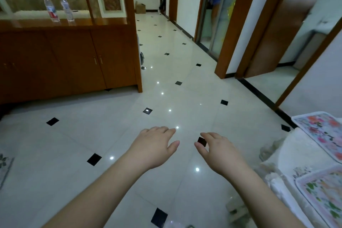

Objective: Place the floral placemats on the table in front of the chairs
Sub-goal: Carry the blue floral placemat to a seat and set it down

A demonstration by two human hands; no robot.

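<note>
My left hand [157,146] and right hand [220,152] hang over the floor [111,126] at lower centre, fingers loose and apart, holding nothing. Two floral placemats [320,133] already lie on the table [288,155] at the right edge. I judge the laying partly done; no chairs show, so I can't tell how many remain.

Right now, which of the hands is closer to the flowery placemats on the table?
Right. The right hand hangs over the floor just left of the floral placemats on the table; the left hand is farther left.
</note>
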